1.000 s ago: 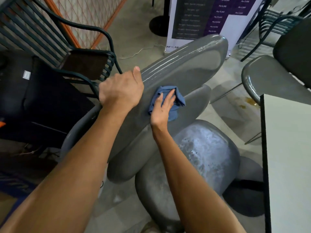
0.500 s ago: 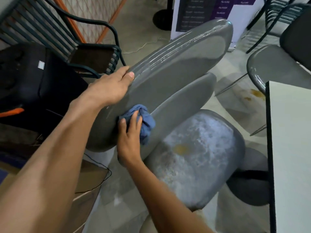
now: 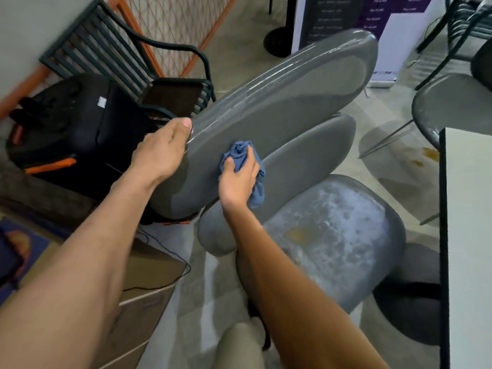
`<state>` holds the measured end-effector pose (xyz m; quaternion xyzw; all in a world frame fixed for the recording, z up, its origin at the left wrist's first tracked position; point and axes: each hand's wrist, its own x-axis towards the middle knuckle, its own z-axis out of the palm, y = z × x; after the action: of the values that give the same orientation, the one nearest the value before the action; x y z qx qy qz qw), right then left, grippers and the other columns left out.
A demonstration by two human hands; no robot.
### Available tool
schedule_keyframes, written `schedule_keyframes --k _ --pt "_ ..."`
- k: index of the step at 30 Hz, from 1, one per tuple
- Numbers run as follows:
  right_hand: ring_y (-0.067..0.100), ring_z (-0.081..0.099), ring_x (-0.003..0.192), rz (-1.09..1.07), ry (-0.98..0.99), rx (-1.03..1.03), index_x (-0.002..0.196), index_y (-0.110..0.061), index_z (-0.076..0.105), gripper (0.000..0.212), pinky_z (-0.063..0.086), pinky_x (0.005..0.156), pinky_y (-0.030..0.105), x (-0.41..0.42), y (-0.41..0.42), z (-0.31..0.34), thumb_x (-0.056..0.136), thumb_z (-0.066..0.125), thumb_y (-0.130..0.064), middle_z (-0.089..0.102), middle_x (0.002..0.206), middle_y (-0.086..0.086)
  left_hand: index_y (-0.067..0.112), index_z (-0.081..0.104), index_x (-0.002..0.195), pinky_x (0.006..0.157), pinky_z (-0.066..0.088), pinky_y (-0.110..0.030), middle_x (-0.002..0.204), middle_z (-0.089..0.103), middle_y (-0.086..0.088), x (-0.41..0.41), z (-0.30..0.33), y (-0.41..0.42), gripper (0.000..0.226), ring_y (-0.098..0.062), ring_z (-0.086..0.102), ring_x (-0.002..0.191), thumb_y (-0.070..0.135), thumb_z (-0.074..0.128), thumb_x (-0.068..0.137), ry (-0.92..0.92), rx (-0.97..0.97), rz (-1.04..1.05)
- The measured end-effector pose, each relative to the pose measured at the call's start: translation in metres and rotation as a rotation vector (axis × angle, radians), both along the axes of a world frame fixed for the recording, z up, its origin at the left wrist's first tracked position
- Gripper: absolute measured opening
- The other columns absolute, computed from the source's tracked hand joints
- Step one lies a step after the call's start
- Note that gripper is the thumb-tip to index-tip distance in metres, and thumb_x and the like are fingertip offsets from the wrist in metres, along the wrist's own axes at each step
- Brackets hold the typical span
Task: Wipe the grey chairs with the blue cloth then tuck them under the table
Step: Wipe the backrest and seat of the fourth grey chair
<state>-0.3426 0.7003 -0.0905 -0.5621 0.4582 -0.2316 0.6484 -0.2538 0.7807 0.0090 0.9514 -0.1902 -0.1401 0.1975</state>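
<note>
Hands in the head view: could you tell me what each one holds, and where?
Right hand grips the bunched cloth around its middle; left hand holds the chair backrest by its top edge.

table (image 3: 468, 235) cropped right, sign (image 3: 346, 20) text unreadable

Glossy plastic, soft cloth

The grey chair (image 3: 279, 107) back shines smooth like moulded plastic; its seat (image 3: 332, 235) looks dull and blotchy; the blue cloth (image 3: 239, 155) is soft, crumpled fabric.

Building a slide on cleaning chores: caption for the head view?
Left hand steadies the grey chair backrest while the right hand wipes it with the blue cloth.
</note>
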Motion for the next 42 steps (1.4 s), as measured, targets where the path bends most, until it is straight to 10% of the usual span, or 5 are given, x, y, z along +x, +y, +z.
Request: schedule_keyframes --k 5,14,22,29,42 --pt "0.026 0.048 0.127 -0.039 0.075 -0.044 0.136 -0.015 0.053 0.036 0.032 0.092 0.025 0.006 -0.030 -0.012 0.101 0.056 -0.021 0.050 0.137 0.007 0.044 0.050 0.138 0.109 0.039 -0.052 0.142 0.058 -0.017 0.004 -0.003 0.003 0.053 -0.046 0.049 0.131 0.068 0.020 0.101 -0.008 -0.037 -0.048" --pt "0.017 0.055 0.111 -0.017 -0.085 -0.188 0.115 -0.018 0.064 0.019 0.046 0.097 0.037 -0.013 0.100 -0.001 0.098 0.058 -0.018 0.059 0.112 -0.004 0.041 0.049 0.139 0.099 0.039 -0.048 0.135 0.061 -0.019 0.009 -0.005 0.005 0.046 -0.045 0.053 0.123 0.058 0.021 0.107 0.012 -0.051 -0.111" --pt "0.022 0.062 0.107 -0.369 0.015 -0.003 0.116 -0.026 0.061 0.021 0.048 0.100 0.047 0.035 -0.006 0.002 0.096 0.056 -0.025 0.065 0.113 0.005 0.039 0.051 0.132 0.096 0.041 -0.048 0.128 0.064 -0.010 0.010 -0.007 0.010 0.040 -0.042 0.056 0.117 0.054 0.023 0.109 -0.001 -0.170 -0.194" --pt "0.012 0.061 0.108 -0.072 -0.113 -0.293 0.110 -0.029 0.065 0.017 0.048 0.099 0.032 0.021 0.048 0.057 0.094 0.065 -0.021 0.063 0.111 -0.003 0.031 0.052 0.138 0.098 0.042 -0.049 0.129 0.064 -0.019 0.007 0.000 0.009 0.040 -0.047 0.056 0.121 0.045 0.027 0.110 0.034 -0.142 -0.165" --pt "0.031 0.057 0.110 -0.192 0.105 -0.454 0.113 -0.019 0.066 0.020 0.042 0.100 0.045 0.053 -0.036 0.066 0.093 0.062 -0.019 0.058 0.116 0.008 0.033 0.050 0.137 0.095 0.040 -0.049 0.131 0.065 -0.015 0.005 0.000 0.010 0.042 -0.047 0.057 0.118 0.049 0.022 0.109 -0.006 -0.116 -0.197"
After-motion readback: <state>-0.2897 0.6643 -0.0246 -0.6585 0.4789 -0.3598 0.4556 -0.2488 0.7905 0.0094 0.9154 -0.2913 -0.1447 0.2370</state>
